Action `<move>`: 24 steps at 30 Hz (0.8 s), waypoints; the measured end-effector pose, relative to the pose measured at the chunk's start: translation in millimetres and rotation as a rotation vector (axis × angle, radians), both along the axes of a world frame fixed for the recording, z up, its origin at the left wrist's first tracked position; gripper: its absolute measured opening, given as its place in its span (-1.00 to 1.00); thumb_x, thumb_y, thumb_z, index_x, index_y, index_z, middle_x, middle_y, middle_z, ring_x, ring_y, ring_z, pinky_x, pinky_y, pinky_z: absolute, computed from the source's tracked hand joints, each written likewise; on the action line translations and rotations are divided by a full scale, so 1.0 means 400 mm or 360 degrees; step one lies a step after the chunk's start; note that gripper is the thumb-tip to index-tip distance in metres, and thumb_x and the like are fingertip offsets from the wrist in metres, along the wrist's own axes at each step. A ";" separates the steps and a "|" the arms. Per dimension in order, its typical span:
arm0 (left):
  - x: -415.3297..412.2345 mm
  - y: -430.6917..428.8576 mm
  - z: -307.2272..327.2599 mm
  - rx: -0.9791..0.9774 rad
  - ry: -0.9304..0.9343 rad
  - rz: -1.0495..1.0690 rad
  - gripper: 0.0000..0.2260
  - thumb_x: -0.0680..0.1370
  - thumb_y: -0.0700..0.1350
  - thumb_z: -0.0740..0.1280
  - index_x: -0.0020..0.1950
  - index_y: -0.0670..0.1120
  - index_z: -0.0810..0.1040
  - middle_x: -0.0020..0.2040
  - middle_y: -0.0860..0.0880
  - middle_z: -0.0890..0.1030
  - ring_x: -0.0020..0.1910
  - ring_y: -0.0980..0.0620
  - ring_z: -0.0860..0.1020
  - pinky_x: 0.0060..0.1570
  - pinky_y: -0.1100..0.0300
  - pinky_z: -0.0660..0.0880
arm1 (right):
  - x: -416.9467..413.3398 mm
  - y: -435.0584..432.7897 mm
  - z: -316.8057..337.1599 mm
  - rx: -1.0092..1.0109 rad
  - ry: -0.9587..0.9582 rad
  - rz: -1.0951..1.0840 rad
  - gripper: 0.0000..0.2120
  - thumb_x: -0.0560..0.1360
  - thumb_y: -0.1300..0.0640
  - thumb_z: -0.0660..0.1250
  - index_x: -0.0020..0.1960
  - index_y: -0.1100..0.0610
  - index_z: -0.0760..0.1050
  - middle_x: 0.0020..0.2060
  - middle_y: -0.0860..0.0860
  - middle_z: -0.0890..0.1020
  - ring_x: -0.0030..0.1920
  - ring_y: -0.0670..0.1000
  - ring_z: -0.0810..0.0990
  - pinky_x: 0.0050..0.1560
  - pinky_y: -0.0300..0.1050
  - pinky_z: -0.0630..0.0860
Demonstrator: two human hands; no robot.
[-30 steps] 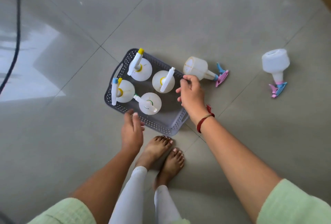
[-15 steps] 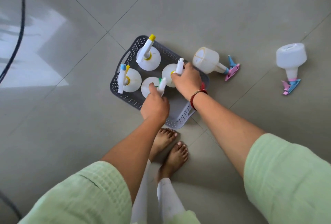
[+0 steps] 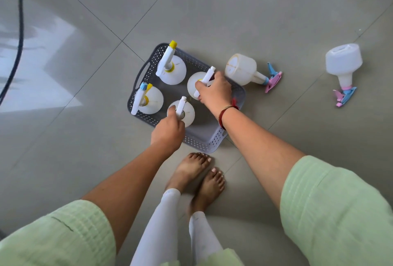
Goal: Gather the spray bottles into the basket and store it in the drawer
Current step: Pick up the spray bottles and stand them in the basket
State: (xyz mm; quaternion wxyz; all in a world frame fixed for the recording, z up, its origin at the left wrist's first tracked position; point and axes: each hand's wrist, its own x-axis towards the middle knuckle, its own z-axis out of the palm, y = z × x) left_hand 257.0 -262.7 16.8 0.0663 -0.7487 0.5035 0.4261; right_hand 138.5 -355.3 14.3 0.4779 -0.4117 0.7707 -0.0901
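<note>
Little changed from half a second ago: both hands still down in the grey perforated basket [image 3: 214,141], each still on a bottle's spray head, the four bottles inside in the same places. Left hand [image 3: 168,130] reaching in over the near rim, fingers curled shut around the white trigger head of the near-right bottle [image 3: 184,112], thumb up against its side. Right hand [image 3: 214,91] stretched in from the right, palm down, fingers closed on the white nozzle of the far-right bottle [image 3: 196,83], a red thread and bangle [image 3: 225,112] at the wrist. Untouched in the left half of the basket: a yellow-tipped bottle [image 3: 173,72] at the far side and a blue-and-yellow-tipped bottle [image 3: 150,100] nearer, both upright. Right half of the basket floor bare. Out on the grey tiled floor [image 3: 234,10], just beside the basket's far-right corner, a bottle lying on its side [image 3: 241,69] with a pink-and-blue trigger pointing right; well apart to the right, another tipped-over bottle [image 3: 343,59] with the same colours. Bare feet [image 3: 197,172] just near of the basket. Dark cable [image 3: 19,38] along the far left edge.
</note>
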 end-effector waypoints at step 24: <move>-0.109 0.160 0.046 0.0441 0.0140 -0.0682 -0.52 0.70 0.00 -0.02 0.58 -0.11 -0.05 0.56 -0.08 0.15 0.51 -0.07 0.18 0.46 0.07 0.18 | -0.091 0.062 0.038 0.0140 -0.0259 -0.0197 -0.29 0.32 -0.32 0.36 0.31 0.06 0.32 -0.07 0.08 0.66 -0.38 -0.01 0.61 -0.29 -0.06 0.66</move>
